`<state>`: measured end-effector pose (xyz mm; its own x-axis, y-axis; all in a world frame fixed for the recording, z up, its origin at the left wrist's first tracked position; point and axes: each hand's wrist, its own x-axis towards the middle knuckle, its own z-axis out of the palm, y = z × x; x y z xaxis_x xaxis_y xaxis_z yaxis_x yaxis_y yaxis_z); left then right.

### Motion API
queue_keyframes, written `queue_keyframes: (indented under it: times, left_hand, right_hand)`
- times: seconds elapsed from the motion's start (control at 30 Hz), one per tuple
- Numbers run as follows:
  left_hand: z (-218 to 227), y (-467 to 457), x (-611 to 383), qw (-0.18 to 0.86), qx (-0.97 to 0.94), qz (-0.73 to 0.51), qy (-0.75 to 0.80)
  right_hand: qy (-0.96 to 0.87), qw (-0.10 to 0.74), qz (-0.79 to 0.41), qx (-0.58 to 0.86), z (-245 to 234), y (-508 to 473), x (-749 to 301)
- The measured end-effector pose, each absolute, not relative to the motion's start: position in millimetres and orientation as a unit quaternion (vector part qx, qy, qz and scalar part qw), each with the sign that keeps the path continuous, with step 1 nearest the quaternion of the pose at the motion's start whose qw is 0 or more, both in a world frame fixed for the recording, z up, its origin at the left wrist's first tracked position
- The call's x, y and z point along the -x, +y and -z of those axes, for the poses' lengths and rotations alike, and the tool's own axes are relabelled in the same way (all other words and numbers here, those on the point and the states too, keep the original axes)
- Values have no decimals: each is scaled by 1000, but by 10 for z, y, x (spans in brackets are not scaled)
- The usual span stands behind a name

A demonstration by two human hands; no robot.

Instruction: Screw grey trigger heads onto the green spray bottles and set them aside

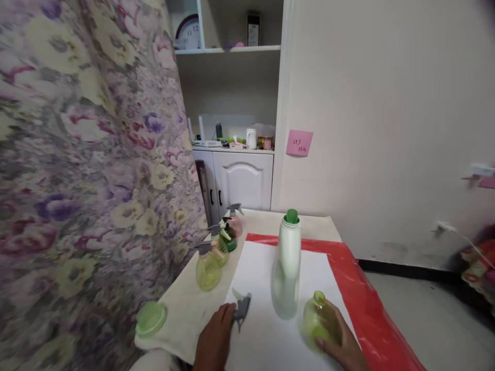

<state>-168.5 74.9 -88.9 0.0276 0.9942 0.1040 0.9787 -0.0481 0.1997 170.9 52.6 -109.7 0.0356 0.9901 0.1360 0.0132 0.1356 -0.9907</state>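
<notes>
My left hand (213,337) rests near the table's front edge, fingers closed on a grey spray trigger head (241,307) that lies on the white sheet (266,288). My right hand (340,342) is wrapped round a small yellow-green bottle (319,319) with an open neck, held tilted on the sheet. Between the two hands stands a tall white bottle (286,268) with a green funnel (292,216) in its mouth.
Three spray bottles (209,265) line the table's left side by a flowered curtain (85,170). A green lid (150,319) lies on a towel at the front left. A red cloth (367,299) lies under the sheet. Behind stand a white cabinet (242,178) and wall (386,129).
</notes>
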Motion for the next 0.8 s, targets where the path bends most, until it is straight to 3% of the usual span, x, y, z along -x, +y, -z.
queue_keyframes:
  times: [0.3, 0.43, 0.6, 0.7, 0.8]
  left_hand:
    - [564, 650, 1557, 77, -718, -156, 674]
    - [320, 515, 1401, 163, -679, -354, 622]
    - [-275, 293, 1128, 347, -535, -559, 530]
    - [-601, 181, 963, 460, -433, -658, 409]
    - [-776, 96, 842, 508, -372, -703, 330]
  right_hand:
    - [-533, 541, -471, 449, 1011, 442, -1661]
    - [-551, 533, -459, 449, 897, 350, -1595]
    - [-586, 498, -461, 443, 749, 199, -1469]
    - [-603, 466, -460, 457, 662, 126, -1387]
    - [-623, 445, -461, 448, 611, 86, -1328]
